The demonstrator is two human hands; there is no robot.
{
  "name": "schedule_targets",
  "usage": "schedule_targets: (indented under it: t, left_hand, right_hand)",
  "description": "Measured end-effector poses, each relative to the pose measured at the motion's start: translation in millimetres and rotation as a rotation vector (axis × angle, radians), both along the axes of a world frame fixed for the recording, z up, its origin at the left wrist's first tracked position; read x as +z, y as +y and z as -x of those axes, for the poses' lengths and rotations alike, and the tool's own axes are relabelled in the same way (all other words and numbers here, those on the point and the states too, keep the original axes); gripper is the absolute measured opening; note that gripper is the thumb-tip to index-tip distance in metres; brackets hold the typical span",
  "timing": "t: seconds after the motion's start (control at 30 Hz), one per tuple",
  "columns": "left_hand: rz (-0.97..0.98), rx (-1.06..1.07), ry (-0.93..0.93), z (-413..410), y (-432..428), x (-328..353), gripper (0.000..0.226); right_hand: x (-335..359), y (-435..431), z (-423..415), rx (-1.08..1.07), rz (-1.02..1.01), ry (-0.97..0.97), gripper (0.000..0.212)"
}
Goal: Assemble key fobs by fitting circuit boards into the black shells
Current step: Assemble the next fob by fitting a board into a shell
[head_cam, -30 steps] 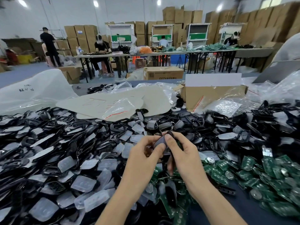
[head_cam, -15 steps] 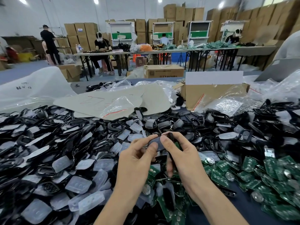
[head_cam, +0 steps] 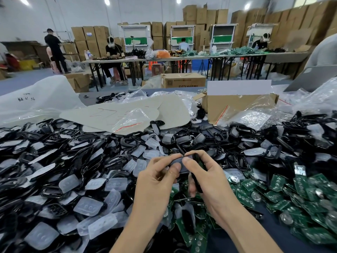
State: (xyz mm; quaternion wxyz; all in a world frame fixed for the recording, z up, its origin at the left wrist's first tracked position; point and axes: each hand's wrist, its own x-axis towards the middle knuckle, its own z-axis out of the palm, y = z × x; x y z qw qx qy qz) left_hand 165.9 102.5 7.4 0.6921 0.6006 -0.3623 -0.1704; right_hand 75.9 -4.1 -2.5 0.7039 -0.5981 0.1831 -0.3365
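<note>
Both my hands hold one black key fob shell (head_cam: 179, 162) above the pile in the middle of the table. My left hand (head_cam: 156, 181) pinches its left end with thumb and fingers. My right hand (head_cam: 209, 181) grips its right end, and a second black shell piece (head_cam: 196, 179) hangs between its fingers. A bit of green board shows behind the shell. Green circuit boards (head_cam: 277, 187) with round coin cells lie heaped to the right. Black shells and clear rubber button pads (head_cam: 87, 207) cover the left and far side.
A cardboard box (head_cam: 235, 106) with plastic bags stands behind the pile at right. Flat grey card sheets (head_cam: 127, 114) and a white bag (head_cam: 36, 99) lie at the back left. Other people work at long tables (head_cam: 182, 58) across the room, in front of stacked cartons.
My hands have stayed over the same spot, fingers working the shell; the thumbs have shifted closer together along its top edge.
</note>
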Motion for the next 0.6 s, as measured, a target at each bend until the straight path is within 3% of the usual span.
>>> schedule_targets:
  t: [0.3,0.5,0.6]
  left_hand:
    - [-0.004,0.141,0.074,2.8,2.5,0.2,0.011]
    - [0.018,0.166,-0.009,9.8,-0.7,-3.0,0.021]
    - [0.024,0.174,-0.043,11.9,-1.3,-3.7,0.022]
  right_hand:
    - [-2.6,3.5,-2.4,-0.077,-0.064,0.01,0.004]
    - [-1.1,9.3,-3.9,-0.051,-0.055,-0.007,0.016]
    - [-0.4,10.3,-3.7,-0.055,-0.028,0.001,0.009]
